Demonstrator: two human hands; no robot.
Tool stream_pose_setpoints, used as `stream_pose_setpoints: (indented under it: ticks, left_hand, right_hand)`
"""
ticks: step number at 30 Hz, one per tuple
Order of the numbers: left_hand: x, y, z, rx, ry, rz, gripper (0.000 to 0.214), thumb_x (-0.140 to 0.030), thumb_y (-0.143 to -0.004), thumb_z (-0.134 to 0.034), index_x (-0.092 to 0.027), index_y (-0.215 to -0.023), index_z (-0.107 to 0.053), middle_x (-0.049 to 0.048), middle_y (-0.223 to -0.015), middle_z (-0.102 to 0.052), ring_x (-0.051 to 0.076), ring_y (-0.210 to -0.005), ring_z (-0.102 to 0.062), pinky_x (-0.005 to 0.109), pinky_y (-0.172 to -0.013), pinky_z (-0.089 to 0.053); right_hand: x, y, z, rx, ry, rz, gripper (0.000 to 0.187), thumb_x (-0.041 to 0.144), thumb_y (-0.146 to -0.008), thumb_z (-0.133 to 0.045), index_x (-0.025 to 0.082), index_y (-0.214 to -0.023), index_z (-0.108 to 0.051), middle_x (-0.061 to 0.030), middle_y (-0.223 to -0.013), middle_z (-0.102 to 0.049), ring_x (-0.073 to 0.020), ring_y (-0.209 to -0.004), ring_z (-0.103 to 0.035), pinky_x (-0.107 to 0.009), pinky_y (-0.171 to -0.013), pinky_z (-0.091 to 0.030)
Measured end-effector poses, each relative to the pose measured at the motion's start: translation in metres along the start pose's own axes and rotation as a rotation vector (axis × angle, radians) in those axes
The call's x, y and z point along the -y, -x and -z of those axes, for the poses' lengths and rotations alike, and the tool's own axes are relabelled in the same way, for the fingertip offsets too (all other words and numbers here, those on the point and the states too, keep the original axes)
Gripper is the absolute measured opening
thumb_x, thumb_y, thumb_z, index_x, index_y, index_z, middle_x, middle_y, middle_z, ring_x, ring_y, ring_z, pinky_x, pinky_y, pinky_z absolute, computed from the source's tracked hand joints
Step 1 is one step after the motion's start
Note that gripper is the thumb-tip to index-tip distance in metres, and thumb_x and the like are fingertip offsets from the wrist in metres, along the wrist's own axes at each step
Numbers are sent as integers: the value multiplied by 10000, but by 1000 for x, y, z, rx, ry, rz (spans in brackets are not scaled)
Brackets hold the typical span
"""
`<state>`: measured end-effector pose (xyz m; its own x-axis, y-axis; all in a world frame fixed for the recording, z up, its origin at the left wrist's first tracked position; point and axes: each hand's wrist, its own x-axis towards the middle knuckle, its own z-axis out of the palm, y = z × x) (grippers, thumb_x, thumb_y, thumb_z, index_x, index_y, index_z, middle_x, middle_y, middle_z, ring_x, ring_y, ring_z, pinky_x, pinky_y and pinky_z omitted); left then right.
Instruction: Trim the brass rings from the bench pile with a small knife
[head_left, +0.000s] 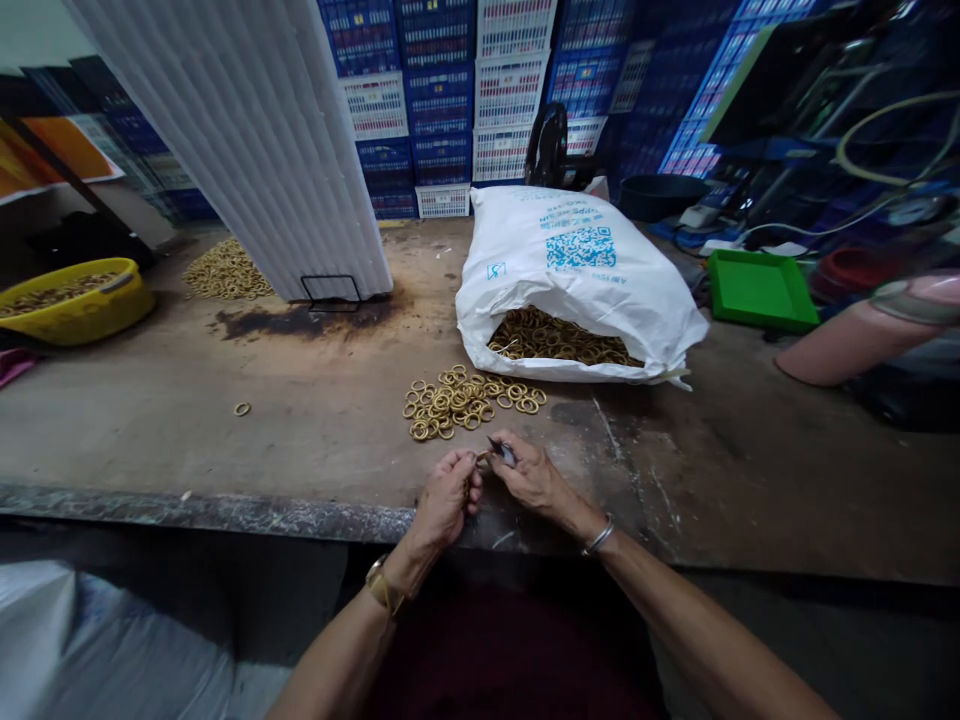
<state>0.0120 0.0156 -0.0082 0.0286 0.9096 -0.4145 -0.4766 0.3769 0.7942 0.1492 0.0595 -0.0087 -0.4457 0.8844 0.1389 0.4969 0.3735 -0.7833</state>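
My left hand (448,497) is closed round brass-coloured rings, one of them (482,455) pinched between thumb and forefinger. My right hand (534,480) grips a small knife-like tool (502,452) with a dark pointed tip, which is close to that ring. Whether the tip touches the ring I cannot tell. Just beyond both hands lies a loose pile of brass-coloured rings (454,402) on the wooden table (322,400). Behind the pile, a white sack (517,255) lies on its side. More rings (559,338) show through its torn opening.
A single ring (241,409) lies to the left. Farther back are a heap of rings (225,270), a yellow basin (97,305) of rings and a tall white corrugated stack (255,130). On the right are a green tray (761,290) and a pink bottle (847,335). Crates (442,100) line the back.
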Motion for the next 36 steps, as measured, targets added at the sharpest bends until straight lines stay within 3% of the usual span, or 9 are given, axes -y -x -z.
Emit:
stream_pose_setpoints:
  ticks: [5, 10, 17, 22, 26, 31, 36]
  left_hand:
    - [3, 2, 5, 37, -15, -8, 347, -442, -672, -655, -172, -788, -472, -70, -534, -487, 28, -359, -362, 139, -333, -231]
    - [3, 5, 4, 85, -79, -23, 343, -435, -676, -657, -167, -801, -483, -51, -575, -523, 30, -371, -378, 147, -340, -257]
    - [2, 7, 4, 121, -39, 7, 305, -397, -685, -648, -161, -801, -493, -42, -605, -523, 33, -397, -383, 151, -355, -276]
    - [3, 7, 5, 143, -18, 4, 293, -388, -697, -648, -157, -806, -503, -45, -604, -512, 32, -402, -380, 156, -365, -276]
    - [6, 5, 7, 98, -46, -24, 290, -398, -709, -636, -161, -816, -509, -47, -603, -517, 33, -403, -388, 153, -363, -272]
    - [6, 5, 5, 39, -167, -109, 295, -425, -720, -609, -158, -800, -512, -42, -607, -525, 33, -401, -384, 151, -359, -290]
    - [5, 6, 4, -6, -275, -141, 290, -433, -739, -572, -156, -793, -506, -33, -609, -538, 36, -398, -387, 148, -356, -300]
  right_hand:
    - [3, -4, -4, 12, -179, -70, 62, 243, -766, -461, 187, -750, -483, 50, -608, -438, -87, -554, -400, -194, -534, -327]
    - [8, -9, -4, 19, -175, -195, 155, 314, -764, -471, 182, -683, -478, 51, -585, -433, -91, -544, -403, -208, -534, -332]
    - [6, -11, -6, 13, -194, -226, 170, 326, -747, -475, 177, -668, -493, 47, -580, -446, -94, -545, -407, -216, -537, -336]
    - [0, -11, -8, 22, -312, -272, 164, 324, -763, -456, 173, -742, -518, 26, -603, -547, -99, -534, -462, -211, -536, -368]
    - [-5, -9, -7, -28, -105, -218, 133, 275, -760, -439, 177, -702, -507, 18, -589, -528, -105, -535, -454, -207, -528, -342]
    - [-4, 4, -2, 141, 213, -3, 114, 161, -726, -425, 181, -692, -533, 2, -591, -534, -108, -532, -425, -214, -530, -276]
    - [1, 7, 0, 219, 299, 34, 136, 148, -741, -425, 181, -732, -557, -18, -649, -592, -113, -552, -453, -219, -538, -268]
